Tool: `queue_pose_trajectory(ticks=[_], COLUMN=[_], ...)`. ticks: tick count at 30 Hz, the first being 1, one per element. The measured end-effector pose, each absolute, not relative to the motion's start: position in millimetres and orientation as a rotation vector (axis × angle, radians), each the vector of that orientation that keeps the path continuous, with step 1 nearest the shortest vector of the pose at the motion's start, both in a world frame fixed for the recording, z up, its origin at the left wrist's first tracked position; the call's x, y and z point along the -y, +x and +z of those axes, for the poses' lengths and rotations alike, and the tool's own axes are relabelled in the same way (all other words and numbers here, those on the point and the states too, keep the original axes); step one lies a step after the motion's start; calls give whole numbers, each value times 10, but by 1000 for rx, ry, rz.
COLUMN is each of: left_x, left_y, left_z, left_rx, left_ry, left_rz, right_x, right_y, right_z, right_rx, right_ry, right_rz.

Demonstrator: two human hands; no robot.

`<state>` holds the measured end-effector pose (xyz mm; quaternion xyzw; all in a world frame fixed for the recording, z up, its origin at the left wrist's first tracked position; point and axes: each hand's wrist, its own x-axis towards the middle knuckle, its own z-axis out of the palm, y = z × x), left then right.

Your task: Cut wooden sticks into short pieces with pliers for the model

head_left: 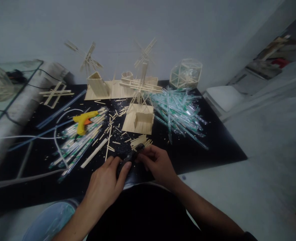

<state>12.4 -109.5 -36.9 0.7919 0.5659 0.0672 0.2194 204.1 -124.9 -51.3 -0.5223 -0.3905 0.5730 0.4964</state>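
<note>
My left hand [104, 182] is closed around a black hand tool [130, 158], long and slim, at the near edge of the dark table; its exact kind is too dim to tell. Beside the tool's far end, my right hand [159, 165] has its fingers pinched together. Whatever sits between those fingertips is too small to make out. Just beyond both hands lies a small pile of short wooden sticks [140, 142]. Behind it stands a stick-built model [137, 118] with a square base, a low box and a crossed-blade top.
A yellow glue gun [82, 122] rests on wrapped sticks at left, its white cable [55, 134] looping across the table. Clear green-marked wrappers [178, 108] are heaped at right. More stick models [97, 85] line the wall. A blue bucket [50, 221] stands below the near edge.
</note>
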Motion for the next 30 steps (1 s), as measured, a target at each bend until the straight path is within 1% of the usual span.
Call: queue_pose_trajectory(ticks=[7,14,21,26,30], left_x=[1044,1019,995,1113,1234], left_y=[105,35,-58,-21,21], left_z=[-402,-414,-390,-451,-477], left_rx=[-1621,-1688,-1544,-1424,-1360], left_ry=[2110,2119,1847,1611,1425], left_rz=[113,154,375,575,659], right_x=[1184,1128,1144,1147,1145], right_y=[1997,1937,1976,2071,2218], right_z=[-581,-535,-574,-504,-451], right_rx=[940,926,893,829,717], right_ry=[-1293,-1266,-1177,-1103,-1092], right_rz=[1422,1463,1513,1480,1440])
